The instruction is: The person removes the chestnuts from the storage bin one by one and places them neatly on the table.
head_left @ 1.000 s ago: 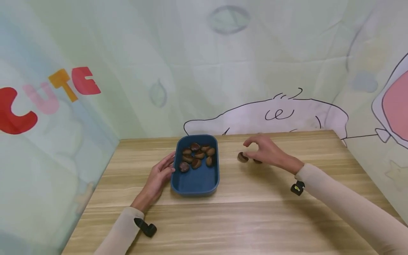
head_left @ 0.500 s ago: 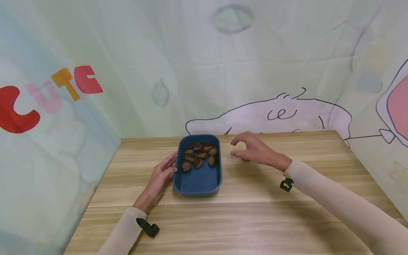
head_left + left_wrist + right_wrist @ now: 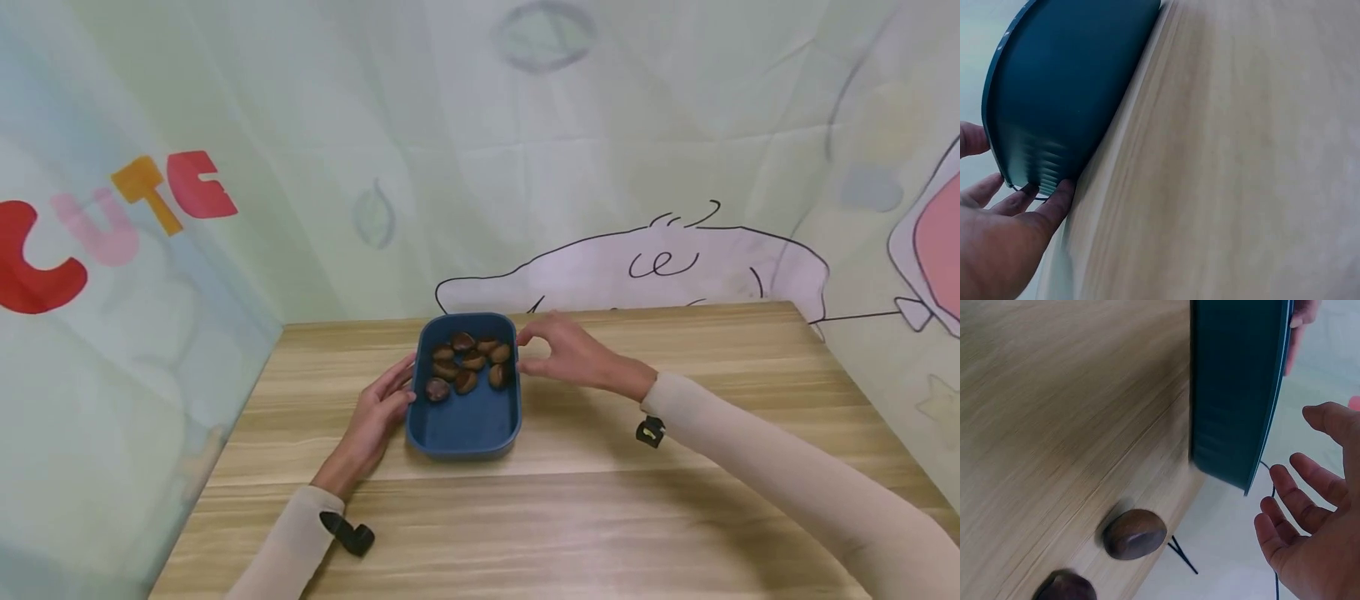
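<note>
A dark blue rectangular box (image 3: 465, 429) sits on the table, with several brown chestnuts (image 3: 466, 381) gathered in its far half. Against the box's left wall rests my left hand (image 3: 372, 421), fingers extended along the side; the left wrist view shows its fingertips (image 3: 1063, 187) touching the wall. My right hand (image 3: 573, 357) is at the box's right rim, fingers and thumb apart and nothing between them. Two loose chestnuts lie on the table in the right wrist view, one chestnut (image 3: 1135, 534) near the table's far edge and another chestnut (image 3: 1065, 587) beside it. In the head view my right hand hides both.
The wood-grain table (image 3: 570, 517) ends at a pale cloth backdrop (image 3: 450, 208) behind it and on both sides. Printed letters and a line-drawn figure show on the cloth. A black camera mount (image 3: 348, 534) is strapped at my left wrist, another mount (image 3: 649, 432) at my right.
My right hand has moved left from beside the loose chestnuts to the box's right rim. My left hand stays against the box, and the chestnuts inside have not moved.
</note>
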The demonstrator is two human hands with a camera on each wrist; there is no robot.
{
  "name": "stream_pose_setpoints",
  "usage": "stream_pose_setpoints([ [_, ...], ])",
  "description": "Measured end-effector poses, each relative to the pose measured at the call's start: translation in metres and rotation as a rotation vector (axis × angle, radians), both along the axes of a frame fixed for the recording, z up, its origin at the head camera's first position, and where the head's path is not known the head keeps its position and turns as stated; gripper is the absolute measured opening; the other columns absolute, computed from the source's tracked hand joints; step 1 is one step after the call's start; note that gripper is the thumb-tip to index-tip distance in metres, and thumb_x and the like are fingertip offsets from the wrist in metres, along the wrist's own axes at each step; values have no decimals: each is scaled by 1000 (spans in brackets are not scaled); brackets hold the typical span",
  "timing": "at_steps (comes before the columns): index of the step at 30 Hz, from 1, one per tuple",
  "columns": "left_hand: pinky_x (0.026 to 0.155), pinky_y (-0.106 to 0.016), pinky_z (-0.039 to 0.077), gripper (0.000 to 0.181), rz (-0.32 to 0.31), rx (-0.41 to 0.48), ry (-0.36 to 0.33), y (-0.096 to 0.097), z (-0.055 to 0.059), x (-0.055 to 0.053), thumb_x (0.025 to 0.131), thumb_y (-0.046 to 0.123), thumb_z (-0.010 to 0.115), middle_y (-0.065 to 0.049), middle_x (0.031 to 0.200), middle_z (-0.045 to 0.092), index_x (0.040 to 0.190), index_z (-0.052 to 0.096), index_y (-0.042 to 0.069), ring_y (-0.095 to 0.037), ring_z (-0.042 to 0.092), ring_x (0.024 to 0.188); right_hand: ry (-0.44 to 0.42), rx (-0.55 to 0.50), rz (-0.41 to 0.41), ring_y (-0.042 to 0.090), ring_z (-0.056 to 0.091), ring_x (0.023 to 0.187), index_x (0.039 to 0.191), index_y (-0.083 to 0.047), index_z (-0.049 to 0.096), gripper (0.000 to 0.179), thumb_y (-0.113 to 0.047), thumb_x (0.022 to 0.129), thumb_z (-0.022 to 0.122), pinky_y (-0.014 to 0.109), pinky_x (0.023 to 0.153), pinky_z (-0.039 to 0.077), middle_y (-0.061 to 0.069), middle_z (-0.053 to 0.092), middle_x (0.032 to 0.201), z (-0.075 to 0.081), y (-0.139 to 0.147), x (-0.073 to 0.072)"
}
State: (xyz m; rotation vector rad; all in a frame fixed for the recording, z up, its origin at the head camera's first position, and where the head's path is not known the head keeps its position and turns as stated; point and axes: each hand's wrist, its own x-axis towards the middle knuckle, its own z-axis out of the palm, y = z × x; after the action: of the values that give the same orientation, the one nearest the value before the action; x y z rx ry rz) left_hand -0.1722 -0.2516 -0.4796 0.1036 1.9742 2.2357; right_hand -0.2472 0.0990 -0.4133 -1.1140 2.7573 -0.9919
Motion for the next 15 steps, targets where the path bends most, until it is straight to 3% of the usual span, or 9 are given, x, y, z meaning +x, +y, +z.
stream_pose_setpoints([
  [3,107,-25,54,70,-5,-8,0,1,-1,-1,105,-4,53,-20,175,37,172,35,5,-32,41,158,-3,14,16,38,63,127,125,-3,79,37,-28,98,83,55,113,48,10,78,126,0,-4,0],
  [9,107,-24,53,70,2,-17,-10,0,-2,-2,105,-4,52,-19,174,39,172,35,6,-34,39,159,14,37,67,36,62,133,125,-3,79,36,-27,100,81,57,127,34,12,77,130,-1,-18,1],
  [15,107,-22,53,70,-15,-20,-15,-1,-3,-2,106,-2,52,-18,175,38,173,35,7,-34,36,161,58,46,124,31,64,120,121,-1,80,31,-22,98,85,51,112,46,12,77,120,-5,-32,1],
])
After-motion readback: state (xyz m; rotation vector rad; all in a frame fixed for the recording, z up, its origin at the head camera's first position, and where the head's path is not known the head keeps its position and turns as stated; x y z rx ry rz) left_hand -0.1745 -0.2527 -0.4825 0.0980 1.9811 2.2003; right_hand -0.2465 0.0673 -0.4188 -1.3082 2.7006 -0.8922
